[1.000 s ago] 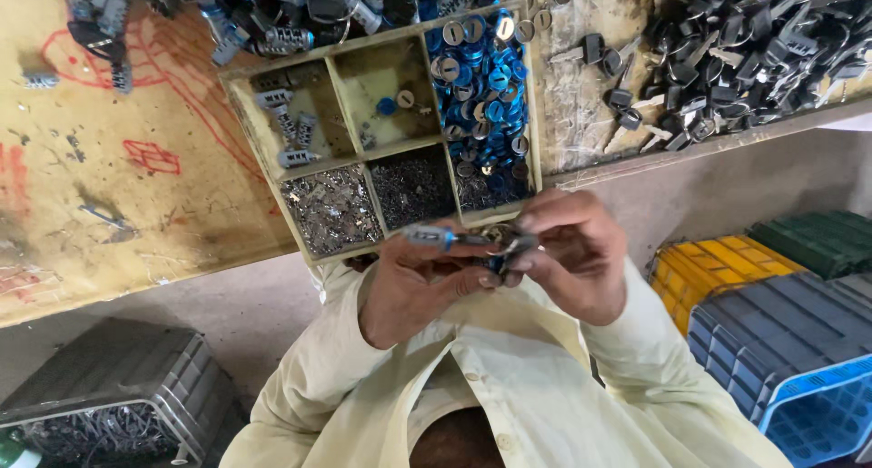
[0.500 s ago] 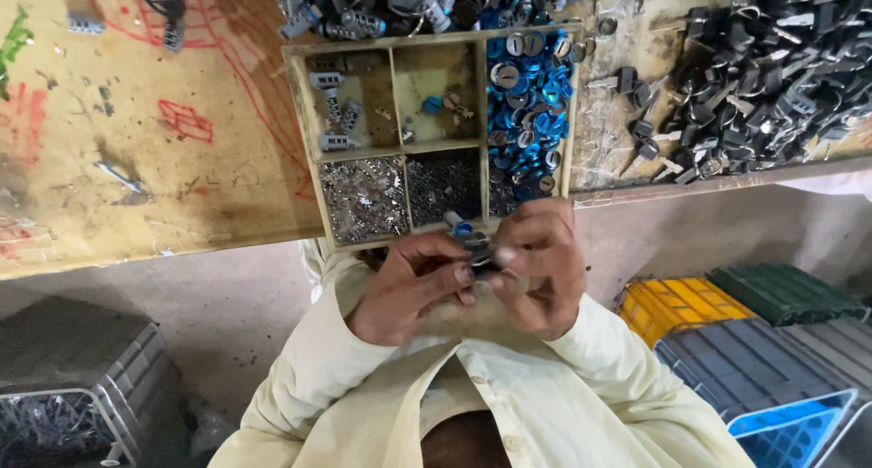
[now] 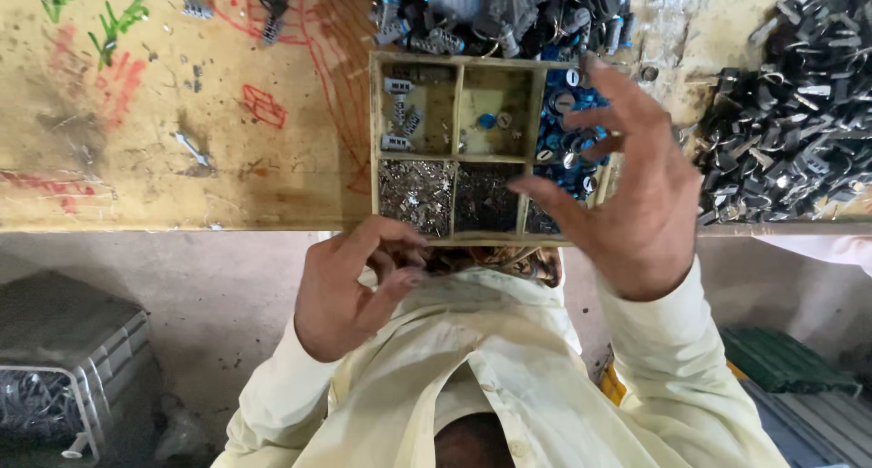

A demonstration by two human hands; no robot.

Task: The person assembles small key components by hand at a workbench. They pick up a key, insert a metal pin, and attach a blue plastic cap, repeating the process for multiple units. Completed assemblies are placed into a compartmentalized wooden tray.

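Head view, single frame. Landmark: the wooden divided tray [image 3: 373, 141] on the yellowed workbench [image 3: 163, 159].

1. Divided tray. Shallow box with several compartments; its near rim lies at the bench edge. The upper left cell holds a few small grey ridged parts [image 3: 400, 114]. The upper middle cell is almost bare, with a blue cap and a pale disc. The lower left cell holds a heap of bright small metal pieces [image 3: 414, 194], and the lower middle cell a darker heap, too fine to identify. The right-hand cell holds blue and silver round parts [image 3: 565, 123], much of it covered by the right hand.

2. Right hand [image 3: 636, 195]. Raised over the right side of the tray, fingers spread wide, thumb pointing toward the tray's middle. Nothing visible in it, though the palm side is turned away from the camera.

3. Left hand [image 3: 350, 282]. Just below the tray's near rim, off the bench, fingers curled narrowly inward toward the thumb. Whether it pinches a small part cannot be told, since the fingertips hide the gap.

4. Behind the tray: a heap of mixed dark and grey parts [image 3: 509, 14], cut off by the top edge.

5. Right of the tray: a pile of black metal pieces [image 3: 799, 123], cut off at the right edge.

6. Left of the tray: red and green scribbles on the bench, and a few stray grey parts.

7. Below the tray: pale yellow sleeves [image 3: 672, 377]. A grey crate [image 3: 73, 359] stands at lower left, its contents blurred; a green crate [image 3: 781, 359] at lower right is partly hidden by the sleeve.
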